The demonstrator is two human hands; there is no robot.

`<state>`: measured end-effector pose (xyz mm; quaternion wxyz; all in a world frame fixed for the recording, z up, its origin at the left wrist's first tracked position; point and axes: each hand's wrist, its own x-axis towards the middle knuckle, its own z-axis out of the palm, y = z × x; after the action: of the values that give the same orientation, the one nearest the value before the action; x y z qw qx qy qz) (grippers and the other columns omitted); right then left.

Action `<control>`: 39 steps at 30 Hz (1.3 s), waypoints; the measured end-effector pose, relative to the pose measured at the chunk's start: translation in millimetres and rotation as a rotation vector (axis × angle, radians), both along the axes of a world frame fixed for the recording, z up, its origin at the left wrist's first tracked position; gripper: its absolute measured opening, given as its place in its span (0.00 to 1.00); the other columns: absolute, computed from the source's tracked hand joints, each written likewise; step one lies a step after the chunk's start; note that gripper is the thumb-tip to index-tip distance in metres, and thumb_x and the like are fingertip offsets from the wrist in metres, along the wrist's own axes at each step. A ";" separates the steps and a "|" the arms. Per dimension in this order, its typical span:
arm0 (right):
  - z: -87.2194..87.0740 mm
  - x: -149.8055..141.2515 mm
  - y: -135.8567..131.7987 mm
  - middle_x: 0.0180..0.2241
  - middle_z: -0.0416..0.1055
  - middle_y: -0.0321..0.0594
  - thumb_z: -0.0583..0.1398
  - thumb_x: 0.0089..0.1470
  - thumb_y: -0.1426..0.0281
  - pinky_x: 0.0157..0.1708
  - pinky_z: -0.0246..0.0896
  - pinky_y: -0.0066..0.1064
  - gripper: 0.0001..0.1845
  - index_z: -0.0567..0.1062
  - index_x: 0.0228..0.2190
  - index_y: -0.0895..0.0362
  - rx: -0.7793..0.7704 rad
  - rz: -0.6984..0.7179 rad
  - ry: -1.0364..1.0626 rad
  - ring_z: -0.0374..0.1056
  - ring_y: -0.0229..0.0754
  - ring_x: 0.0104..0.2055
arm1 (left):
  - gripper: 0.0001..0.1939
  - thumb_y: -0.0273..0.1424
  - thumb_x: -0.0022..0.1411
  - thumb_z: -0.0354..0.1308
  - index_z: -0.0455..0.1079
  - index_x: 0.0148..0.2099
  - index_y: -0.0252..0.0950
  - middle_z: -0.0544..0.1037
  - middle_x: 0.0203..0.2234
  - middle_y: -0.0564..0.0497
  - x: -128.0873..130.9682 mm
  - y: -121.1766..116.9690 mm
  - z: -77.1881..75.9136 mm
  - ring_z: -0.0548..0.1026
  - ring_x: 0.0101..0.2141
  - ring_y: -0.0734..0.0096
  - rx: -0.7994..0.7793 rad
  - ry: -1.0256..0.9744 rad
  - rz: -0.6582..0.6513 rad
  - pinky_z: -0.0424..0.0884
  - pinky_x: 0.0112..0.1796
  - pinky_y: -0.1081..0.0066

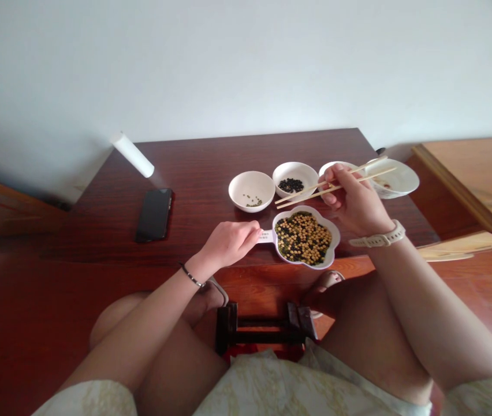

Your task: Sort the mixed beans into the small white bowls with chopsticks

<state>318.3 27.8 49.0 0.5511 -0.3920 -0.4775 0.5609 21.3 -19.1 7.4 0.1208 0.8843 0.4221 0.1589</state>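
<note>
My left hand (233,242) grips the white handle of a flower-shaped bowl (336,237) at the table's near edge. Mixed beans (302,237), yellow, black and green, fill it. In my right hand (350,196) is a pair of chopsticks (302,195), their tips apart and empty above the flower-shaped bowl's far rim. Beyond it stand a white bowl (239,188) with a few green beans and another white bowl (284,171) with black beans (290,185). A third bowl (330,168) is partly hidden by my right hand. The rightmost bowl (404,179) holds small reddish bits I cannot make out.
A black phone (155,214) lies on the left of the dark wooden table (202,156). Behind it is a white cylinder (132,155). A wall borders the table's far side, and a lighter wooden cabinet (466,167) stands at the right.
</note>
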 end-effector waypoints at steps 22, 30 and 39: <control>-15.3 37.9 -20.4 0.17 0.61 0.35 0.60 0.67 0.51 0.18 0.46 0.28 0.23 0.75 0.29 0.56 -0.173 0.210 -0.320 0.52 0.34 0.19 | 0.19 0.40 0.80 0.42 0.67 0.38 0.39 0.78 0.28 0.53 -2.2 4.2 -3.6 0.77 0.29 0.67 -0.038 -0.026 -0.019 0.62 0.32 0.68; -9.5 30.0 -18.5 0.17 0.58 0.35 0.61 0.67 0.54 0.18 0.37 0.28 0.20 0.73 0.29 0.56 -0.209 0.215 -0.264 0.50 0.34 0.19 | 0.20 0.41 0.79 0.42 0.67 0.38 0.39 0.78 0.28 0.52 -3.5 3.0 -3.9 0.77 0.29 0.66 -0.022 -0.026 -0.026 0.60 0.31 0.68; -4.9 29.7 -19.6 0.18 0.56 0.35 0.59 0.69 0.57 0.19 0.33 0.31 0.20 0.72 0.29 0.56 -0.191 0.212 -0.218 0.46 0.33 0.19 | 0.20 0.41 0.80 0.42 0.66 0.37 0.39 0.78 0.28 0.52 -4.3 2.8 -3.9 0.77 0.29 0.66 -0.020 -0.028 -0.030 0.60 0.31 0.68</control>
<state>348.0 8.2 44.1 0.3940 -0.4484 -0.5177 0.6129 17.0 -16.2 3.6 0.1381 0.8870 0.4085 0.1653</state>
